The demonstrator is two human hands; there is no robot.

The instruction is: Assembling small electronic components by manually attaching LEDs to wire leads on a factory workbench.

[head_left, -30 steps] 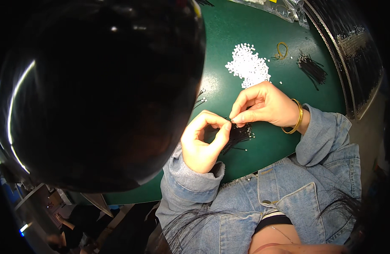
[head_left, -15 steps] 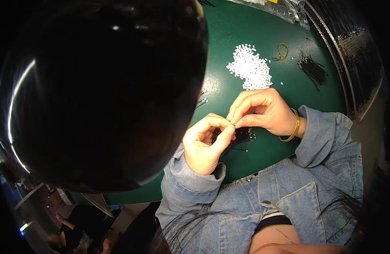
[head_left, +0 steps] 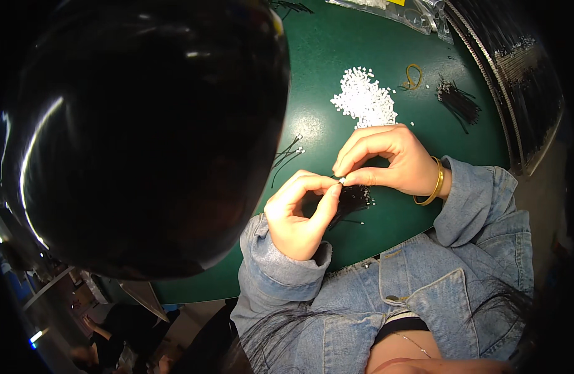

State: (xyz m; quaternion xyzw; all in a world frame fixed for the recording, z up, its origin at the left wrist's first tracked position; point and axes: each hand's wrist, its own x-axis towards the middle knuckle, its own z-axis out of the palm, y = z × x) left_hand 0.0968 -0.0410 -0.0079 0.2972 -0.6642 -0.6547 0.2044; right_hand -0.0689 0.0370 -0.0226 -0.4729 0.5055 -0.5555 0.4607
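Observation:
My left hand (head_left: 301, 212) and my right hand (head_left: 380, 161) meet over the table, each closed in a pinch. A tiny white connector housing (head_left: 343, 181) shows at the right thumb and fingertip. Against it, at the left fingertips, is a dark thin end that looks like a black wire; its length is hidden by the hand. Below and between my hands lies a bunch of short black wires (head_left: 355, 198) with small metal tips, partly covered by my fingers. Just beyond my right hand is a heap of white connector housings (head_left: 365, 96).
Several black wires with white ends (head_left: 288, 156) lie left of my hands. A yellowish band (head_left: 413, 76) and another black wire bundle (head_left: 458, 103) rest at the right. Clear plastic bags (head_left: 418, 14) lie at the far edge. A large glossy black object (head_left: 149, 137) blocks the left side.
The fingertips have parted slightly, and the white housing now shows between them. The black object has shifted left in view, uncovering more of the white-ended wires.

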